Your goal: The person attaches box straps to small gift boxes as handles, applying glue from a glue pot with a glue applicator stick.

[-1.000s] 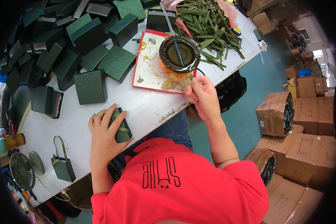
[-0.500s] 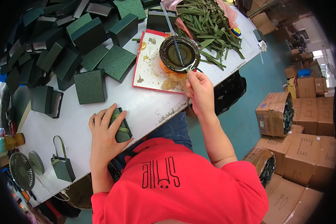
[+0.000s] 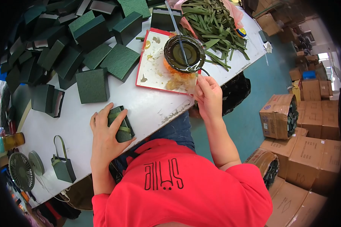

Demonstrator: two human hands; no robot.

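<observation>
My left hand (image 3: 107, 130) rests on a small dark green box (image 3: 127, 122) on the table, its fingers on one side and its thumb near the lower corner. An olive-green ribbon (image 3: 124, 128) lies across that box. Just below the rim of a round black pot (image 3: 170, 67) of dark liquid, my right hand (image 3: 208, 92) is pinched closed. A small greenish bit shows at its fingertips, too small to name. A thin stick (image 3: 181, 43) leans in the pot, which stands on a white, red-edged board (image 3: 147, 62) with yellowish dried residue.
Many green boxes (image 3: 93, 86) are piled at the far left. Cut olive ribbons (image 3: 212, 28) heap on pink plastic behind the pot. Nearer, at left, stand a handled green box (image 3: 63, 169) and a small fan (image 3: 22, 171). Cardboard cartons (image 3: 307, 155) fill the floor at right.
My right hand has drawn slightly back from the pot's rim, toward me and to the right. My left hand stays on the box, which has turned slightly.
</observation>
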